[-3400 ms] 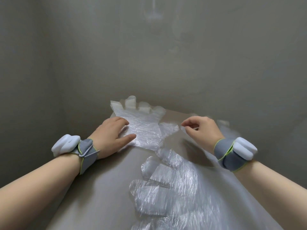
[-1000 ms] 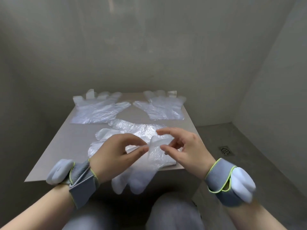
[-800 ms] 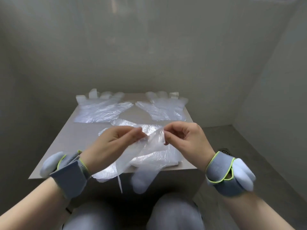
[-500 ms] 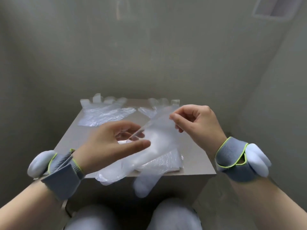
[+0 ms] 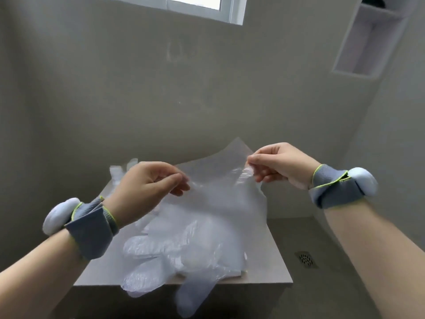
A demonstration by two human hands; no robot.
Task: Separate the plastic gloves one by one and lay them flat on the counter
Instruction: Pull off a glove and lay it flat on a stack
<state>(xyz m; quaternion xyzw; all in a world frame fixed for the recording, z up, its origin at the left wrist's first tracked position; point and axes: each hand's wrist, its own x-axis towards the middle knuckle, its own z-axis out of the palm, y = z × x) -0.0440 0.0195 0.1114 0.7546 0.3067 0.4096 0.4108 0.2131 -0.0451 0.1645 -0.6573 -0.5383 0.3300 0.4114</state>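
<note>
Plastic glove (image 5: pixel 218 185) edge pinched in fingers of L hand (image 5: pixel 147 183) & R hand (image 5: pixel 278 164), above counter (image 5: pixel 264 259).

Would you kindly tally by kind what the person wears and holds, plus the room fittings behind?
Grey fabric wristbands with white pods: 2
Clear plastic glove pinched between left hand and right hand: 1
White-framed window: 1
White recessed wall niche: 1
Metal floor drain: 1
Total: 6

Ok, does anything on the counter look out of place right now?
Yes: the glove pile sits at the near edge of the counter, several fingers drooping over it, so it might slide off. The lifted glove, pinched by the left hand and right hand, looks fine.
</note>
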